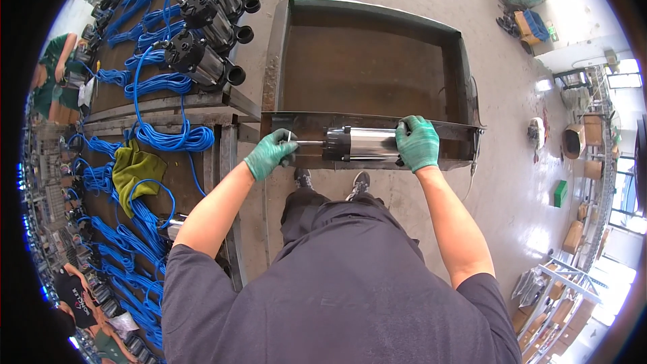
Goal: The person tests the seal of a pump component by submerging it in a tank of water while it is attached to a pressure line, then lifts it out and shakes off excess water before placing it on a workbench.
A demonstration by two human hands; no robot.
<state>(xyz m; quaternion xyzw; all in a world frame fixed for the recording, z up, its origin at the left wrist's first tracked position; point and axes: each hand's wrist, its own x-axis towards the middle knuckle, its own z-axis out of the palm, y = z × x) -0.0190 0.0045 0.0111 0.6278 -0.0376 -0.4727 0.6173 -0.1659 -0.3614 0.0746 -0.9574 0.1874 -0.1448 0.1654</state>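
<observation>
Recording the silver cylinder (pixel 373 144), horizontal over the near side of the metal tank (pixel 371 61), we note our left hand (pixel 270 154) gripping its shaft (pixel 311 143) end with curled fingers, our right hand's (pixel 418 143) fingers wrapped over its right end. Blue cable coils (pixel 164 83) lie on the worktop (pixel 106 100), left.
</observation>
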